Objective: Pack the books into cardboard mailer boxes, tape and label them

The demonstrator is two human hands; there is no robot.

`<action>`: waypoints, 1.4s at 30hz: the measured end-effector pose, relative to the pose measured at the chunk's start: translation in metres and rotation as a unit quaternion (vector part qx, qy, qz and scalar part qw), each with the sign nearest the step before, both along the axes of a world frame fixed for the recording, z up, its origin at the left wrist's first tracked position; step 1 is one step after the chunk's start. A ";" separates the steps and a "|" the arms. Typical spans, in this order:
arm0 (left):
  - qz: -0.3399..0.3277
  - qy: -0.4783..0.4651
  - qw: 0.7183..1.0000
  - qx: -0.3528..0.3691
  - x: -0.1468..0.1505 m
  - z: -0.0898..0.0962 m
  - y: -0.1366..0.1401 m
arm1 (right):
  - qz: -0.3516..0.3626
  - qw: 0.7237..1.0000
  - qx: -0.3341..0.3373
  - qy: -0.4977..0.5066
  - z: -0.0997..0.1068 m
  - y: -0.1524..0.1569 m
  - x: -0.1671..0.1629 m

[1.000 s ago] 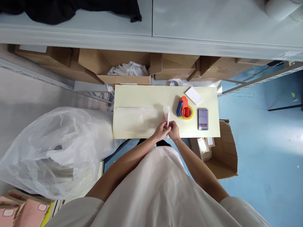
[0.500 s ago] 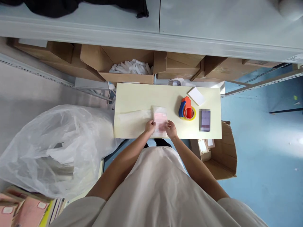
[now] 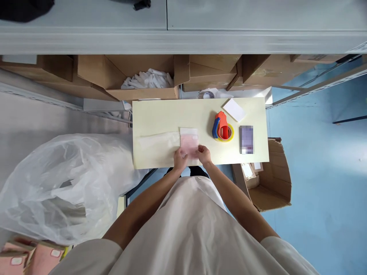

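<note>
A small pink booklet (image 3: 189,143) lies on the pale table near its front edge, with a strip of white wrapping (image 3: 188,131) showing beyond its far end. My left hand (image 3: 180,159) is at the near left corner, fingers bent and pressed on the booklet and wrapping. On the right edge, my right hand (image 3: 204,155) has thumb and fingers closed at the near corner. Just left of the booklet a thin white translucent sheet (image 3: 157,140) is spread flat. The fingertips are small in view, so their exact grip on booklet or wrapping is unclear.
Right of my hands stand a red and blue tape dispenser (image 3: 220,128), a white card or box (image 3: 234,110) and a blurred phone-like rectangle (image 3: 246,139). Cardboard boxes (image 3: 143,93) line the shelf behind the table (image 3: 160,110). A large plastic bag (image 3: 94,164) bulges at left; an open carton (image 3: 275,191) sits right.
My left hand has slid from the booklet's left side to its near left corner. The right hand stays at the right edge. The whole view has shifted slightly.
</note>
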State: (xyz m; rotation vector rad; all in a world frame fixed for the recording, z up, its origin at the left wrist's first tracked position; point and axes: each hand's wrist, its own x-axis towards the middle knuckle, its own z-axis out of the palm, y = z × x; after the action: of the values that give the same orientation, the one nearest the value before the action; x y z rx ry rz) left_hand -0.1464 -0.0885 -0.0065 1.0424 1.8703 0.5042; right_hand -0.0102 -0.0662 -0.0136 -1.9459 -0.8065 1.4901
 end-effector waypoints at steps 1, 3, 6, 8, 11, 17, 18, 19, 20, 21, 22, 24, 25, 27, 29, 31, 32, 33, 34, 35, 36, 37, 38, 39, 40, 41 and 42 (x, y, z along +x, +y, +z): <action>0.008 -0.015 1.000 -0.004 0.001 -0.001 0.002 | 0.004 1.000 -0.004 0.015 0.002 0.001 0.003; 0.002 -0.060 0.998 -0.005 0.007 -0.003 0.008 | 0.011 0.999 -0.008 0.043 0.010 0.002 0.014; -0.042 -0.134 0.990 -0.005 0.023 -0.001 0.019 | -0.009 0.997 0.013 0.076 0.026 0.002 0.036; -0.067 -0.163 0.984 -0.003 0.035 0.005 0.025 | -0.026 0.996 0.037 0.077 0.037 0.001 0.048; -0.070 -0.164 0.984 0.021 0.042 0.019 0.027 | -0.010 0.997 0.057 0.045 0.047 0.003 0.050; -0.049 -0.246 0.966 0.060 0.022 0.041 0.020 | 0.032 0.996 0.058 0.063 0.047 0.012 0.008; -0.033 -0.255 0.965 0.057 0.017 0.040 0.020 | 0.033 0.995 0.056 0.074 0.047 0.013 0.001; -0.013 -0.254 0.966 0.052 0.011 0.038 0.020 | 0.037 0.994 0.054 0.083 0.046 0.013 -0.005; 0.007 -0.244 0.969 0.045 0.006 0.035 0.021 | 0.045 0.994 0.051 0.090 0.046 0.013 -0.009; 0.023 -0.226 0.973 0.034 0.000 0.031 0.023 | 0.055 0.993 0.049 0.090 0.044 0.012 -0.011; 0.033 -0.203 0.978 0.021 -0.005 0.026 0.025 | 0.064 0.993 0.047 0.082 0.043 0.011 -0.012; 0.036 -0.160 0.986 -0.002 -0.015 0.017 0.029 | 0.065 0.996 0.046 0.045 0.038 0.007 -0.009; 0.033 -0.145 0.989 -0.010 -0.019 0.013 0.030 | 0.056 0.997 0.044 0.018 0.035 0.005 -0.006; 0.023 -0.129 0.991 -0.019 -0.025 0.008 0.033 | 0.037 0.998 0.034 -0.028 0.028 0.002 0.000; 0.014 -0.112 0.993 -0.024 -0.028 0.007 0.034 | 0.021 0.999 0.015 -0.042 0.022 0.000 0.005; 0.012 -0.082 0.996 -0.021 -0.029 0.008 0.034 | 0.008 1.000 0.000 -0.026 0.017 0.000 0.008; 0.006 -0.059 0.998 -0.013 -0.028 0.010 0.032 | 0.000 1.000 -0.005 -0.017 0.015 0.000 0.009; -0.007 -0.035 0.999 -0.002 -0.028 0.011 0.031 | -0.010 1.000 -0.007 -0.010 0.014 0.001 0.010; -0.029 -0.016 0.999 0.008 -0.027 0.013 0.028 | -0.019 1.000 -0.008 -0.006 0.013 0.001 0.010; -0.056 -0.001 0.998 0.015 -0.026 0.014 0.026 | -0.028 1.000 -0.007 -0.003 0.012 0.003 0.010; -0.084 0.006 0.996 0.018 -0.025 0.015 0.024 | -0.034 0.999 -0.006 0.002 0.012 0.004 0.009; -0.108 0.007 0.994 0.018 -0.024 0.016 0.021 | -0.038 0.999 -0.005 0.008 0.012 0.006 0.008; -0.122 0.002 0.992 0.015 -0.023 0.016 0.019 | -0.038 0.999 -0.005 0.017 0.013 0.007 0.006; -0.128 -0.001 0.992 0.014 -0.022 0.016 0.018 | -0.036 0.999 -0.005 0.026 0.013 0.009 0.004; -0.127 -0.003 0.992 0.015 -0.022 0.016 0.016 | -0.033 0.999 -0.005 0.036 0.014 0.011 0.002; -0.122 -0.007 0.992 0.017 -0.021 0.015 0.015 | -0.030 0.999 -0.006 0.045 0.015 0.012 0.000; -0.113 -0.015 0.993 0.016 -0.020 0.015 0.014 | -0.026 0.998 -0.008 0.054 0.016 0.013 -0.001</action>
State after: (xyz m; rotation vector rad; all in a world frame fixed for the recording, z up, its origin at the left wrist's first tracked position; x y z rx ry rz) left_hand -0.1662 -0.0743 0.0081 1.2450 1.6963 0.4154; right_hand -0.0108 -0.0530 0.0027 -1.8657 -0.6935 1.5614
